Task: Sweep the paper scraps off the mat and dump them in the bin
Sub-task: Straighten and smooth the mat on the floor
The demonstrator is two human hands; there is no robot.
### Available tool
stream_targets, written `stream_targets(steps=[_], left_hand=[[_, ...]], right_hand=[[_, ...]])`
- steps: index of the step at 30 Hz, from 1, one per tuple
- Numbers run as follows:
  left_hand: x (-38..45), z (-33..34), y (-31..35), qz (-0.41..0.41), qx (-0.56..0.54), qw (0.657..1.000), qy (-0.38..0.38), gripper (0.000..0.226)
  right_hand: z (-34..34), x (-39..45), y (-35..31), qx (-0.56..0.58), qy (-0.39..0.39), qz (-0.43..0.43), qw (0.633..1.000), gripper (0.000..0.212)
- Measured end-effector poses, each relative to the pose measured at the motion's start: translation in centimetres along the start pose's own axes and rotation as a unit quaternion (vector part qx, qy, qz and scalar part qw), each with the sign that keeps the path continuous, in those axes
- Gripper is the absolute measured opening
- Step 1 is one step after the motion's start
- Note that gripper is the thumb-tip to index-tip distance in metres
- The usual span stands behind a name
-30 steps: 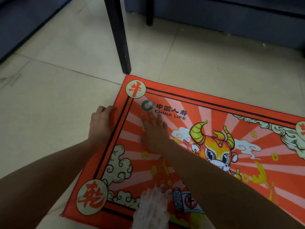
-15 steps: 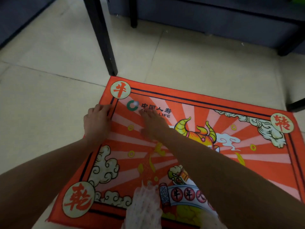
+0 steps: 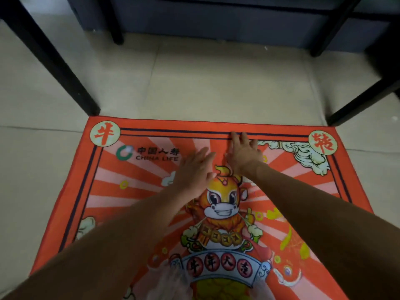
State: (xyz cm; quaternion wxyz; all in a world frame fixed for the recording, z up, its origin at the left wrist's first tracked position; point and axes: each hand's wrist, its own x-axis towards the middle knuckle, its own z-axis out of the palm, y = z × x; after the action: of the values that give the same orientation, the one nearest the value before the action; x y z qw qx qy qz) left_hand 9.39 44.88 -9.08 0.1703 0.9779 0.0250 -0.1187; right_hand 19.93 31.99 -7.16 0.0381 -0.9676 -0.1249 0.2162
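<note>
My right hand (image 3: 243, 153): flat, fingers spread, holding nothing, fingertips at the mat's (image 3: 134, 191) far border stripe. My left hand (image 3: 192, 172): flat, empty, just beside it, nearer mat centre. Mat: long axis runs left to right, far edge toward the dark furniture (image 3: 216, 18). Paper scraps: none discernible on the mat. Bin: out of view.

Both hands side by side on mat (image 3: 134, 191) (table legs (image 3: 54, 61) behind)
</note>
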Motion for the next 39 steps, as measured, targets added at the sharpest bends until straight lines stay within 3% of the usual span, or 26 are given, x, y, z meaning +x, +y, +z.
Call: stream_targets(steps=[6, 12, 17, 22, 29, 32, 35, 37, 39], left_hand=[[2.9, 2.3, 6.3, 0.063, 0.020, 0.996, -0.065, 0.073], [4.4, 3.2, 9.2, 0.070, 0.049, 0.990, -0.116, 0.086], [4.5, 4.0, 8.7, 0.071, 0.080, 0.989, -0.105, 0.095], [4.6, 3.5, 9.1, 0.067, 0.062, 0.990, -0.106, 0.090], [5.0, 4.2, 8.4, 0.087, 0.054, 0.991, -0.089, 0.110], [4.7, 4.5, 8.4, 0.092, 0.045, 0.992, -0.073, 0.098], [4.6, 4.1, 8.6, 0.116, -0.027, 0.993, 0.002, 0.070], [4.6, 3.3, 7.9, 0.151, -0.091, 0.977, 0.122, 0.043], [3.9, 2.4, 6.3, 0.150, -0.113, 0.964, 0.189, 0.029]], right_hand=[[-0.8, 0.9, 8.2, 0.007, 0.045, 0.095, 0.994, 0.068], [-1.0, 1.0, 15.6, 0.000, 0.015, 0.122, 0.992, 0.074], [-0.8, 1.0, 15.6, 0.008, 0.007, 0.113, 0.994, 0.074], [-1.3, 1.6, 16.0, 0.022, -0.014, 0.107, 0.994, 0.077], [-1.5, 1.9, 16.1, 0.012, 0.005, 0.092, 0.996, 0.074], [-1.4, 1.7, 15.3, 0.039, 0.093, 0.018, 0.995, 0.062], [-2.2, 1.0, 12.8, 0.127, 0.233, -0.124, 0.956, 0.029], [-3.0, 0.3, 9.7, 0.155, 0.244, -0.138, 0.947, 0.022], [-3.2, -0.1, 6.3, 0.148, 0.221, -0.152, 0.952, 0.023]])
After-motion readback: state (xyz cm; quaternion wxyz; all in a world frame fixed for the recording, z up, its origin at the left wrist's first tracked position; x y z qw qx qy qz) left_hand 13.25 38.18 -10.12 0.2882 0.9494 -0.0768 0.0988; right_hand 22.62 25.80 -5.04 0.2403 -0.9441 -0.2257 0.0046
